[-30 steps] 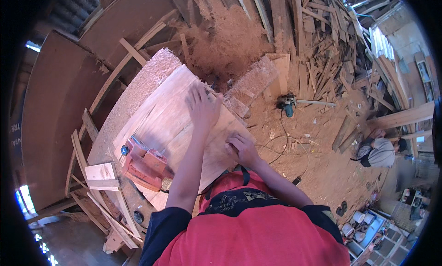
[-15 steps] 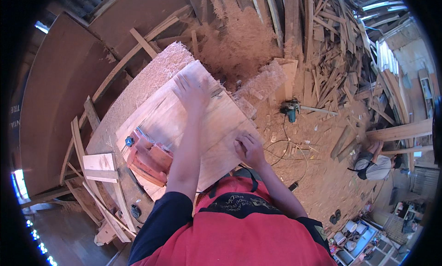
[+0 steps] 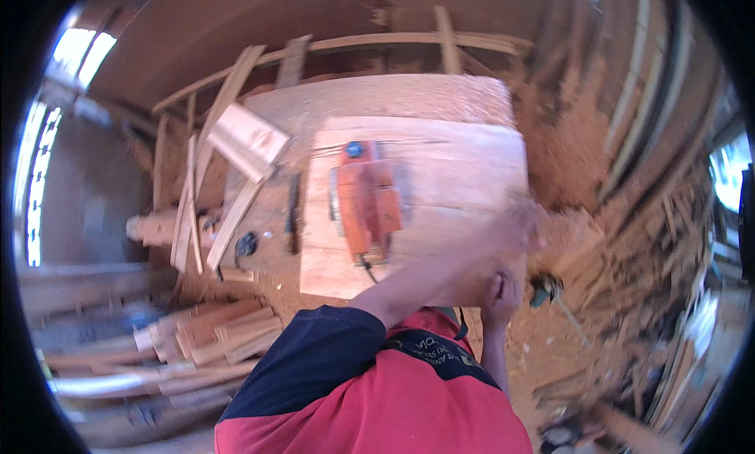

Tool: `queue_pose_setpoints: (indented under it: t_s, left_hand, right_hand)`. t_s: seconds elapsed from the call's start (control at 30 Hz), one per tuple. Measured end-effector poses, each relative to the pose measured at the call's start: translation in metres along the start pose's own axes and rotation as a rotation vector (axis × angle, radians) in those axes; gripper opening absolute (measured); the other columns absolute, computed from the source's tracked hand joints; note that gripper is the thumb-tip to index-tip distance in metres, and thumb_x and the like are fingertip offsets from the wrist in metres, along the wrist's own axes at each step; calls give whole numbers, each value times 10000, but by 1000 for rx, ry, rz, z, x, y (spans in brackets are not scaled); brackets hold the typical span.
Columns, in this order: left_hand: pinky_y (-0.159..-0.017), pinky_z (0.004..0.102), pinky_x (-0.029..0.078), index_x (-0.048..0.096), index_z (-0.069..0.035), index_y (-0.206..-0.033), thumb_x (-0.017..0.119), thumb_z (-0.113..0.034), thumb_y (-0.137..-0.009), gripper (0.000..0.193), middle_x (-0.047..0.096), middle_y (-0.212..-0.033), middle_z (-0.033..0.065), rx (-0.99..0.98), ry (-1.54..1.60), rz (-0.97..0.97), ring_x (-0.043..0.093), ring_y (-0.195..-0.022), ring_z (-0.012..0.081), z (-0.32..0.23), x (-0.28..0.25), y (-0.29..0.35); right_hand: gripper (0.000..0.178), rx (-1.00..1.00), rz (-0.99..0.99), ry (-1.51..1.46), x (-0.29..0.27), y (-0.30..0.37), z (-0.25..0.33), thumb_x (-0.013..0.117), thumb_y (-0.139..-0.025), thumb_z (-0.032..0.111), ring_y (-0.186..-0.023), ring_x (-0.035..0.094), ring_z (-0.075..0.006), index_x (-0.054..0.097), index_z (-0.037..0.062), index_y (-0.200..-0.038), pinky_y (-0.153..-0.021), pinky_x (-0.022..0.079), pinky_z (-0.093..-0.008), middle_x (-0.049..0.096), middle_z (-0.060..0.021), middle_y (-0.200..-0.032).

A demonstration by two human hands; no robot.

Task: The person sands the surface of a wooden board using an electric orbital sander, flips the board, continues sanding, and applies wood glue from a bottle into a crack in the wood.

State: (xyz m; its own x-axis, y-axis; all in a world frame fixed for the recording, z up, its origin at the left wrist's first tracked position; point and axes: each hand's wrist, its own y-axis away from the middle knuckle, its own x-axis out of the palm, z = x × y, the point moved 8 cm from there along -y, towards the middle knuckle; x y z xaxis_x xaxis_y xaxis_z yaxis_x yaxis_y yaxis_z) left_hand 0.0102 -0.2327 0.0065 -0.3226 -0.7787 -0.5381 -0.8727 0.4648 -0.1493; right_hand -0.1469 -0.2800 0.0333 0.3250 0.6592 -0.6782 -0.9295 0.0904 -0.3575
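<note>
A broad pale wooden board [image 3: 452, 187] lies flat in front of me, its grain running across. My left hand [image 3: 523, 224] is at the board's right edge, my forearm stretched across its near right part. Motion smears those fingers. Close to the near right corner is my right hand [image 3: 501, 293], its fingers curled in; anything within them is hidden. On the board's left half rests an orange-red electric hand planer [image 3: 368, 202] with a blue knob at its far end and a dark cord at its near end. Neither hand touches the planer.
The board lies on a shavings-covered worktable [image 3: 377, 92]. Offcuts [image 3: 250, 139] lean at its left, beside a small dark object [image 3: 247, 243]. Stacked planks [image 3: 220, 332] fill the lower left. A green power tool [image 3: 544, 289] stands right, near piled scrap wood [image 3: 629, 297].
The view has swung left, so the board now appears squared to me. My left hand has slid from the board's far corner along its right edge, nearer me. My right hand stays by the near corner.
</note>
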Motion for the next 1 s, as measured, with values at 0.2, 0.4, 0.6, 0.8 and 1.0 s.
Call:
queue_pose_setpoints:
  t_s: [0.2, 0.4, 0.6, 0.8, 1.0]
  left_hand:
    - [-958, 472, 516, 591, -83, -1359, 679, -288, -941, 474, 661, -1236, 195, 257, 113, -139, 629, -1143, 397, -94, -106, 103]
    - [-613, 365, 560, 733, -47, -1044, 694, -91, -917, 141, 740, -827, 127, -173, -32, -955, 699, -643, 268, -45, -303, 304]
    - [-686, 285, 498, 723, -15, -1073, 618, -152, -994, 190, 711, -879, 73, -887, -348, -1535, 642, -775, 126, 66, -349, 579]
    - [-816, 331, 528, 702, 10, -1080, 607, -125, -982, 192, 703, -1006, 135, -1068, -274, -1740, 663, -903, 203, 209, -347, 824]
    - [-840, 355, 546, 693, 54, -1095, 602, -59, -951, 204, 720, -995, 171, -1118, -573, -1637, 697, -900, 255, 343, -566, 947]
  right_hand:
    - [329, -99, -37, 127, -8, 6, -3, 566, -1026, 244, -1062, 649, -448, 674, -41, -1151, -922, 500, -508, 691, -243, -1137]
    - [292, -126, -53, 235, 0, 11, -13, 575, -1013, 199, -870, 635, -414, 686, -71, -1003, -795, 511, -470, 687, -229, -948]
    - [304, -43, -154, 250, 4, 15, -9, 561, -1037, 206, -857, 635, -408, 687, -70, -1025, -765, 513, -471, 686, -236, -952]
    - [309, 7, -229, 482, 11, 39, -13, 580, -1038, 248, -938, 661, -356, 684, -37, -1092, -781, 542, -453, 695, -227, -1038]
    - [647, 294, -212, 799, 35, 97, 45, 556, -1005, 516, -1163, 620, -444, 552, -11, -1379, -993, 489, -533, 636, -306, -1261]
